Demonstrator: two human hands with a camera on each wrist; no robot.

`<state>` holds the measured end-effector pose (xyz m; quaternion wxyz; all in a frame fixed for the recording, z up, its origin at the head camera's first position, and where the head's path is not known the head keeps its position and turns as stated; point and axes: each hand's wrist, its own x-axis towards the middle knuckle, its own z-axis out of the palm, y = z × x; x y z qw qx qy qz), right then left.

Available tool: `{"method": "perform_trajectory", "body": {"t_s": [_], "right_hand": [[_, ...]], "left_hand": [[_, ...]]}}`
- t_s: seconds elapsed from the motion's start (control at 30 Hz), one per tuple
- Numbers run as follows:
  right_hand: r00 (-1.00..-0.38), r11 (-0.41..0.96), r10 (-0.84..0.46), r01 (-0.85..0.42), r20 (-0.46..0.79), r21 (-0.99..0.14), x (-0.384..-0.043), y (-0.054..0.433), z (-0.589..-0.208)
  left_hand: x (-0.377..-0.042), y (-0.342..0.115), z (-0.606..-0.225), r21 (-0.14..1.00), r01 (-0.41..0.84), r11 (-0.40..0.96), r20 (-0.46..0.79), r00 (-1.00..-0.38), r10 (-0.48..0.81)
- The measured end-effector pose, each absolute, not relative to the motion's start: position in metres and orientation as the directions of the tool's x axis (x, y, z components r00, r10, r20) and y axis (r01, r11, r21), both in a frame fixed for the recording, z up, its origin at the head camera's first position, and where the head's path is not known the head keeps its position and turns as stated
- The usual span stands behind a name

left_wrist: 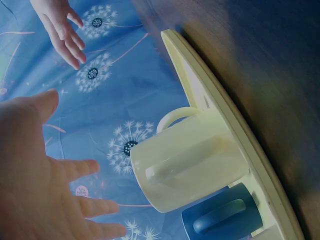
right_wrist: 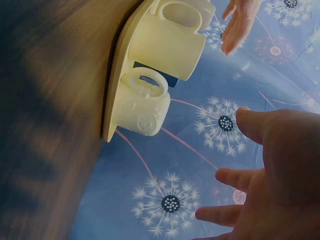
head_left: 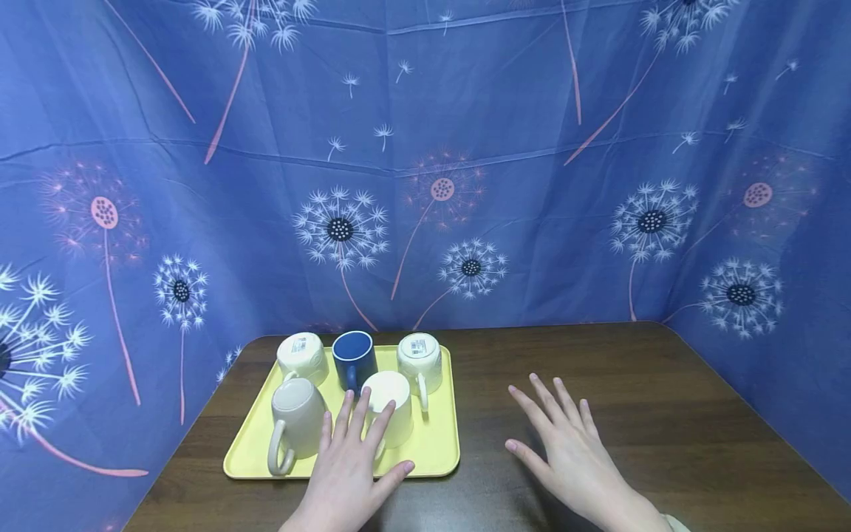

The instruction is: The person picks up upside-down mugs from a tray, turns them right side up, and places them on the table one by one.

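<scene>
**Yellow rectangular tray (head_left: 436, 458) loaded with mugs on brown wood-grain desk (head_left: 691, 436)**

White cylindrical mug (head_left: 402, 420) front right on the tray, greyish tapered mug (head_left: 295, 425) front left, dark-blue mug (head_left: 359, 363) back centre, two upturned white mugs (head_left: 420, 369) at the back corners. Left grip (head_left: 350, 462), fingers spread, over the tray's front edge; right grip (head_left: 573, 454), also spread, right of it. Base labels (head_left: 419, 346) too small to read.

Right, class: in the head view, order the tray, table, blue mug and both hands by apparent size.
1. Table
2. Tray
3. Left hand and right hand: too alike to rank
4. Blue mug
</scene>
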<state>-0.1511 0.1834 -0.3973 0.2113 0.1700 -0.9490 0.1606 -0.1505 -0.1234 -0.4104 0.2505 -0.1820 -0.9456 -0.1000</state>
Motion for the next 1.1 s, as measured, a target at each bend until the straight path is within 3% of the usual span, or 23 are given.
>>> {"method": "perform_trajectory", "body": {"t_s": [0.37,0.67,0.97,1.1], "right_hand": [[-0.838,0.885,-0.265,-0.408,0.477,-0.226,-0.153,0.186,-0.392],[-0.791,0.842,-0.342,-0.498,0.507,-0.208,-0.164,0.178,-0.376],[-0.639,0.731,-0.521,-0.676,0.566,-0.091,-0.185,0.156,-0.352],[-0.571,0.677,-0.601,-0.736,0.559,-0.023,-0.191,0.145,-0.341]], "left_hand": [[-0.150,-0.128,-0.410,0.110,0.403,0.909,0.522,-0.802,0.292],[-0.148,-0.144,-0.420,0.271,0.391,0.880,0.504,-0.836,0.216],[-0.150,-0.157,-0.428,0.532,0.306,0.790,0.320,-0.936,0.147],[-0.152,-0.161,-0.430,0.629,0.287,0.723,0.234,-0.956,0.177]]}}
